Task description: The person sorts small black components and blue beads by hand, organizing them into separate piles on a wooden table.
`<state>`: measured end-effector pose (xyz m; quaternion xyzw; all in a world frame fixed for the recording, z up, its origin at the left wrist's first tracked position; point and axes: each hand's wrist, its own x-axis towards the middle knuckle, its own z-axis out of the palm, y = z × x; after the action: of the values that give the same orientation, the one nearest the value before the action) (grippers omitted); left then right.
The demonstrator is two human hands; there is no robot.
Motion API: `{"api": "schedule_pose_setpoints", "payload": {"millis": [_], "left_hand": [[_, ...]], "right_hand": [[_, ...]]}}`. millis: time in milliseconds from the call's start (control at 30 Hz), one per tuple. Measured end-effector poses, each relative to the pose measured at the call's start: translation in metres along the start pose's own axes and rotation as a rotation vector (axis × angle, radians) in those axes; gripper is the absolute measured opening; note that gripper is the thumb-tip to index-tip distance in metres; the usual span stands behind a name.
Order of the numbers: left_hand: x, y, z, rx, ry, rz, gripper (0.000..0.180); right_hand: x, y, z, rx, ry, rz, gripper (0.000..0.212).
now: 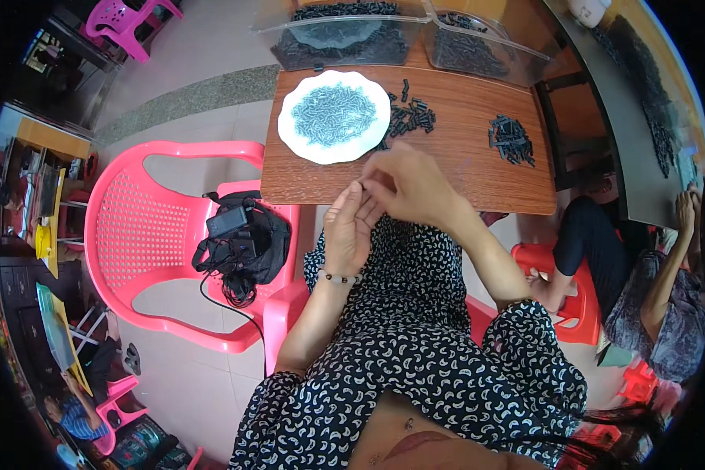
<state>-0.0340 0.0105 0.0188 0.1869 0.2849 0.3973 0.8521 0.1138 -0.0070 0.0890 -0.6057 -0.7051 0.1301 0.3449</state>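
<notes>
Close to the table's front edge, my left hand (pixel 348 229) is closed, thumb and fingertips pinched around something too small to make out. My right hand (pixel 413 185) meets it from the right, its fingers bent together at the same spot; what they hold is hidden. Just beyond my hands, a white scalloped plate (pixel 287 141) carries many small clear, silvery pieces (pixel 334 114). Beside the plate's right rim lies a loose heap of short black tube-like pieces (pixel 415 117), partly behind my right hand. A second pile of dark pieces (pixel 511 141) sits farther right.
Two clear plastic bins (pixel 345 53) (pixel 470 59) of black pieces stand along the brown wooden table's (pixel 478 176) far edge. On the left, a pink chair (pixel 141 227) holds a black bag (pixel 270 247) with a cable. Rightward, another person's arm (pixel 662 294) reaches toward a dark table (pixel 603 102).
</notes>
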Motion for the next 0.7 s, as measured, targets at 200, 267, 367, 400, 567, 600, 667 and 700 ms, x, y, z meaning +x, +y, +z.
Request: {"api": "schedule_pose_setpoints", "payload": {"millis": [200, 267, 367, 400, 567, 600, 667, 700], "left_hand": [[0.001, 0.001, -0.006, -0.043, 0.051, 0.003, 0.033], [-0.001, 0.002, -0.002, -0.036, 0.057, -0.013, 0.033], [-0.003, 0.003, -0.005, -0.037, 0.032, -0.012, 0.034], [-0.003, 0.004, -0.007, -0.038, 0.034, -0.009, 0.034], [-0.001, 0.008, -0.01, -0.06, 0.026, 0.018, 0.034], [-0.001, 0.009, -0.01, -0.061, 0.027, 0.016, 0.034], [0.001, 0.009, -0.009, -0.098, 0.0, 0.028, 0.034], [0.002, 0.009, -0.008, -0.098, 0.002, 0.026, 0.034]], "right_hand": [[0.054, 0.037, 0.016, -0.046, 0.081, -0.006, 0.014], [0.067, 0.048, 0.03, -0.099, 0.057, -0.029, 0.018], [0.078, 0.055, 0.043, -0.225, 0.024, -0.075, 0.017], [0.081, 0.055, 0.046, -0.28, 0.007, -0.068, 0.014], [0.085, 0.057, 0.047, -0.267, -0.043, -0.007, 0.008], [0.084, 0.056, 0.046, -0.253, -0.022, 0.0, 0.006], [0.083, 0.058, 0.046, -0.205, 0.013, 0.001, 0.007], [0.082, 0.059, 0.045, -0.156, 0.05, -0.003, 0.009]]}}
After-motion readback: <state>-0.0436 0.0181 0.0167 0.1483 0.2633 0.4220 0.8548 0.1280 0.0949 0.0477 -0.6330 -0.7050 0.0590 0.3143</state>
